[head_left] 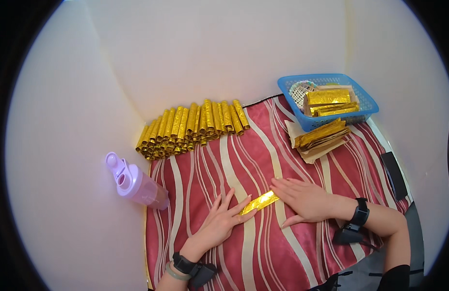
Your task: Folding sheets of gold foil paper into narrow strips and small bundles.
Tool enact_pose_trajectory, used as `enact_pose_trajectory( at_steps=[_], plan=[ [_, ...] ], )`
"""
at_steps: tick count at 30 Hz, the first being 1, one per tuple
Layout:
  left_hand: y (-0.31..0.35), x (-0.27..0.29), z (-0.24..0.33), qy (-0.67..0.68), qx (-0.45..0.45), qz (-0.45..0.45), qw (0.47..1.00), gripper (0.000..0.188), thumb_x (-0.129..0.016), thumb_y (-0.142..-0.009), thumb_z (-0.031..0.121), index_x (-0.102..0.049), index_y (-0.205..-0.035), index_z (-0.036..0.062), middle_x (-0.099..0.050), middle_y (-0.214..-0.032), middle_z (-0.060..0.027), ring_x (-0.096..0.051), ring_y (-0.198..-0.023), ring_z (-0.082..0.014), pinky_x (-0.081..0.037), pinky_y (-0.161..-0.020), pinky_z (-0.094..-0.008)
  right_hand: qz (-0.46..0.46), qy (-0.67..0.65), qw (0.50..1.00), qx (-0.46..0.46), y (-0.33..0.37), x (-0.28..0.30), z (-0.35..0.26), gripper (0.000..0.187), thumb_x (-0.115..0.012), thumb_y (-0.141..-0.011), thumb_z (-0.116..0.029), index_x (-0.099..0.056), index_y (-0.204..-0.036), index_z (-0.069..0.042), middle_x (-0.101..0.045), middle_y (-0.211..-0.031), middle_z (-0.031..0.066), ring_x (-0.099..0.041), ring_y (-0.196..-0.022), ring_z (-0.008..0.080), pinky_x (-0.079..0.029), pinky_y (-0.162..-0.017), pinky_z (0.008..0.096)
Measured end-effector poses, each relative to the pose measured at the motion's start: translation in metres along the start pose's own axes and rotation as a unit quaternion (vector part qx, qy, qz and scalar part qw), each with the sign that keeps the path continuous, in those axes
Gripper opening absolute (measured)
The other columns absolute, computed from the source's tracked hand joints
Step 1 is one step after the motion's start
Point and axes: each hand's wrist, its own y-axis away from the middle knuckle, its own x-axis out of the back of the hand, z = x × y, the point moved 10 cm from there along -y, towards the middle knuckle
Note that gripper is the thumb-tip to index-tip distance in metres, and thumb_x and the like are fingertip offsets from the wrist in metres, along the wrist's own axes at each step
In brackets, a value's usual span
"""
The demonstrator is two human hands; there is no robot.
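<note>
A narrow strip of folded gold foil paper (pixel 261 201) lies slantwise on the striped red cloth, between my two hands. My left hand (pixel 220 219) rests with its fingers spread, the fingertips touching the strip's left end. Flat over the strip's right end lies my right hand (pixel 304 199), fingers stretched out and thumb apart, hiding that end. A long pile of gold paper rolls (pixel 193 126) is stacked at the back left. To the right, a loose stack of gold and brown paper sheets (pixel 321 138) lies on the cloth.
A blue plastic basket (pixel 288 99) at the back right holds more gold paper and a small woven basket (pixel 300 92). A lilac shaker bottle (pixel 142 186) with its cap flipped up stands at the left edge. A black phone (pixel 393 175) lies at the right edge. Pale walls enclose the table.
</note>
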Motion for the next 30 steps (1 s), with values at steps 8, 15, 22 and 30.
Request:
enact_pose_trajectory(
  at_steps=[8,15,22,30],
  plan=[
    [-0.002,-0.002,0.001,-0.013,0.003,-0.016,1.000,0.073,-0.048,-0.079,-0.009,-0.048,-0.141,0.0302,-0.032,-0.154,-0.0023,-0.018,-0.144,-0.0406,-0.017,-0.114,-0.0605,0.017,0.071,0.997,-0.036,-0.014,-0.001,-0.011,0.099,-0.047,-0.085,-0.069,-0.035,-0.137,0.013,-0.035,-0.146,0.0286,-0.033,-0.138,0.0366,-0.024,-0.115,0.0419],
    [0.005,-0.001,0.001,0.000,0.029,-0.014,0.999,0.070,-0.047,-0.081,-0.008,-0.049,-0.139,0.0296,-0.033,-0.154,-0.0023,-0.021,-0.144,-0.0373,-0.018,-0.113,-0.0603,0.008,-0.008,0.999,0.034,-0.018,-0.013,-0.023,0.098,-0.046,-0.086,-0.068,-0.035,-0.136,0.015,-0.032,-0.146,0.0303,-0.031,-0.139,0.0371,-0.027,-0.114,0.0418],
    [0.028,0.005,-0.012,0.005,0.037,0.018,0.999,0.067,-0.050,-0.082,-0.006,-0.051,-0.138,0.0299,-0.037,-0.152,-0.0005,-0.029,-0.142,-0.0320,-0.023,-0.110,-0.0611,-0.008,0.000,0.999,0.040,-0.019,-0.011,-0.022,0.098,-0.047,-0.087,-0.067,-0.033,-0.137,0.015,-0.032,-0.146,0.0314,-0.030,-0.139,0.0382,-0.026,-0.114,0.0419],
    [0.028,0.012,-0.007,-0.046,-0.004,0.037,0.998,0.062,-0.060,-0.078,-0.001,-0.056,-0.133,0.0260,-0.048,-0.144,0.0064,-0.034,-0.140,-0.0265,-0.030,-0.106,-0.0606,-0.016,0.011,1.000,0.001,-0.010,-0.008,-0.009,0.099,-0.048,-0.085,-0.068,-0.032,-0.139,0.013,-0.032,-0.147,0.0300,-0.030,-0.139,0.0381,-0.026,-0.115,0.0412]
  ],
)
